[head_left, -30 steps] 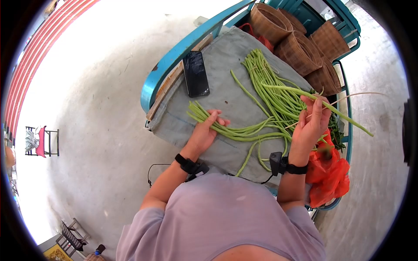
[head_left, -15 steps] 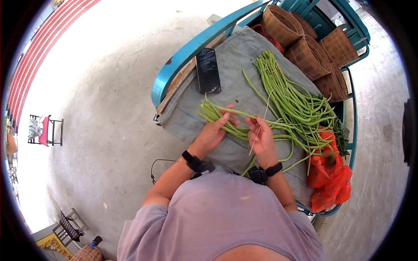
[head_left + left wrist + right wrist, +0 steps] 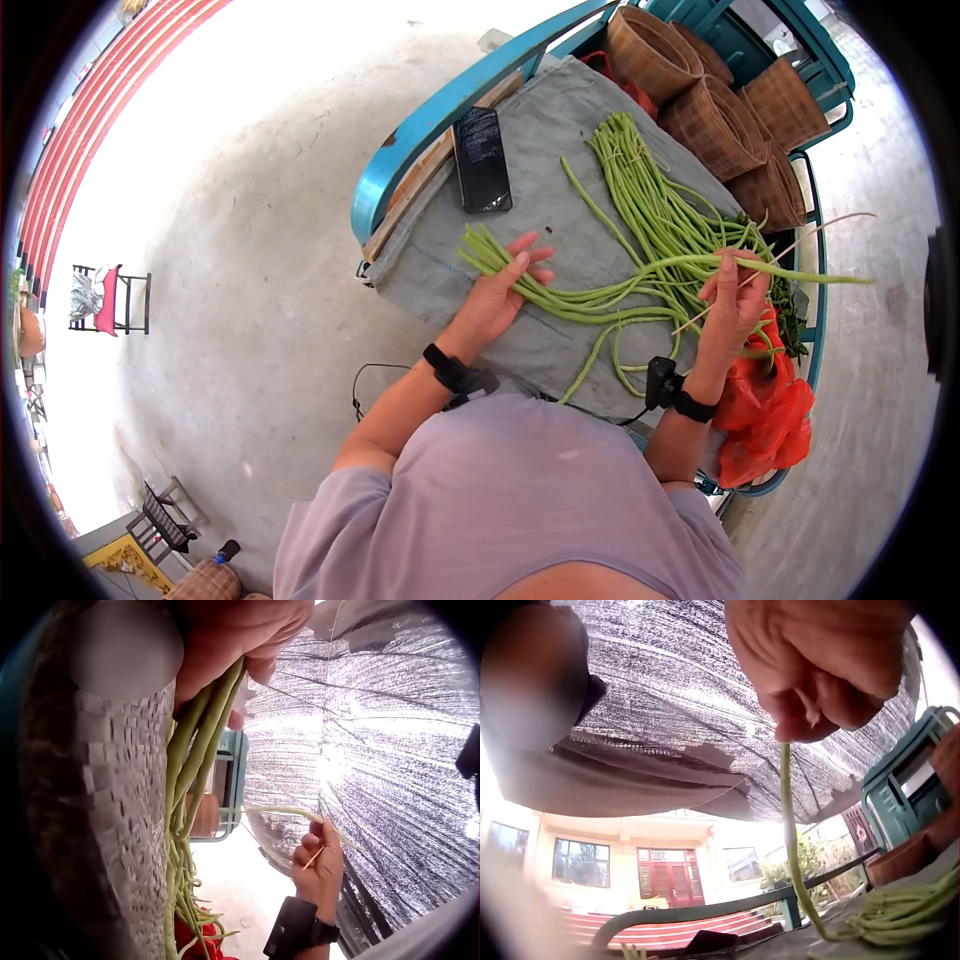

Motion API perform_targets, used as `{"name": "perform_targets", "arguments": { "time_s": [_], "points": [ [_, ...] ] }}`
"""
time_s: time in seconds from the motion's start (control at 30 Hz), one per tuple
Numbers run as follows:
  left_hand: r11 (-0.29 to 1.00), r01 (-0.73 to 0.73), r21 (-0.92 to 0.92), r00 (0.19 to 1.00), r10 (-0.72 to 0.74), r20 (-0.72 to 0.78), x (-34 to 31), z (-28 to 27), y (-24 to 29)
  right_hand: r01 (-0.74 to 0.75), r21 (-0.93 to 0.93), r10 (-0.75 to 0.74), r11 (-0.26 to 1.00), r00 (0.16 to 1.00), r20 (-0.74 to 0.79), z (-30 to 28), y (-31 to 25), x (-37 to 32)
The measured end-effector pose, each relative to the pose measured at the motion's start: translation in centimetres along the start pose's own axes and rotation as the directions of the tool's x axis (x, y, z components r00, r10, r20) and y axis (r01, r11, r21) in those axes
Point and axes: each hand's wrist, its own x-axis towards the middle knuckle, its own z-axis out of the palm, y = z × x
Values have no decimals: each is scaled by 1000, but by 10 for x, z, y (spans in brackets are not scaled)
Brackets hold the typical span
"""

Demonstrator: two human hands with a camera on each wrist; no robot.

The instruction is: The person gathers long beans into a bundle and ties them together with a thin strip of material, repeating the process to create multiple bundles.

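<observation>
My left hand [image 3: 500,295] lies with straight fingers on a small bundle of long green beans [image 3: 590,300] spread across a grey sack cloth [image 3: 560,120]. In the left wrist view the bundle [image 3: 199,750] runs under the left hand [image 3: 240,630]. My right hand [image 3: 735,295] is lifted off the cloth to the right. It pinches one long bean [image 3: 805,276] together with a thin pale strip [image 3: 800,240]. In the right wrist view that bean [image 3: 791,832] hangs from the right hand [image 3: 825,660] down to the pile.
A bigger pile of long beans [image 3: 650,200] lies behind the hands. A black phone [image 3: 482,160] rests at the cloth's far left. Wicker baskets [image 3: 720,110] stand at the back right, a red plastic bag [image 3: 760,410] at the near right. A teal frame [image 3: 440,115] borders the cloth.
My right hand has moved away from the left hand, up and to the right, drawing one bean and the pale strip out of the pile. The left hand stays on the bundle.
</observation>
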Motion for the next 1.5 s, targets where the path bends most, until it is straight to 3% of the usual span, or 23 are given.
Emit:
{"name": "perform_targets", "arguments": {
  "time_s": [0.07, 0.13, 0.2, 0.27, 0.37, 0.53, 0.77, 0.87, 0.97, 1.07, 1.17, 1.2, 1.3, 1.4, 1.5],
  "points": [
    [1000, 8, 2, 1000, -8, 9, 2, -3, -2, 126, -335, -95, 934, 990, 106, -9, -12, 0],
    [1000, 7, 0, 1000, -7, 27, 3, -5, -3, 96, -356, 13, 930, 957, 291, 2, -2, -12],
    [1000, 11, 4, 1000, -11, 23, 1, -6, -4, 357, -398, -113, 845, 847, 520, 24, 26, -32],
    [1000, 10, 9, 999, -10, 35, 2, -5, -3, 283, -331, -32, 900, 801, 598, 41, 43, -55],
    [1000, 14, 14, 998, -15, 54, 0, 0, 1, 302, -369, 15, 879, 755, 655, 46, 65, -69],
    [1000, 6, 21, 1000, -6, 7, 0, 0, -2, 301, -416, 38, 858, 771, 635, 42, 66, -66],
    [1000, 5, -30, 999, -4, 51, -2, 0, -2, 340, -406, 14, 848, 752, 659, 44, 74, -64],
    [999, -12, -48, 996, 16, 85, 1, -10, -6, 274, -292, 16, 916, 703, 711, 40, 76, -56],
    [999, -6, -48, 1000, 7, 26, 2, -3, -4, 247, -333, -50, 910, 862, 505, 40, 75, -30],
    [999, 9, -50, 1000, -9, -15, 2, 2, -2, 223, -443, -25, 868, 912, 410, 42, 102, 8],
    [997, -8, -71, 1000, 7, -7, 5, -1, -4, 417, -576, -167, 703, 884, 437, 45, 169, 29],
    [997, -2, -71, 1000, 1, -17, 4, 1, -4, 355, -652, -27, 670, 889, 457, 46, 168, 30],
    [996, 8, -91, 999, -11, -33, 6, 1, -3, 267, -754, 178, 600, 875, 451, 49, 162, 37],
    [995, -2, -95, 999, -1, -33, 5, -1, -5, 111, -428, 71, 897, 919, 388, 46, 181, 35],
    [998, -22, -66, 999, 20, -30, 4, -2, -6, -11, -147, 59, 989, 942, 329, 44, 145, 20]
  ]
}}
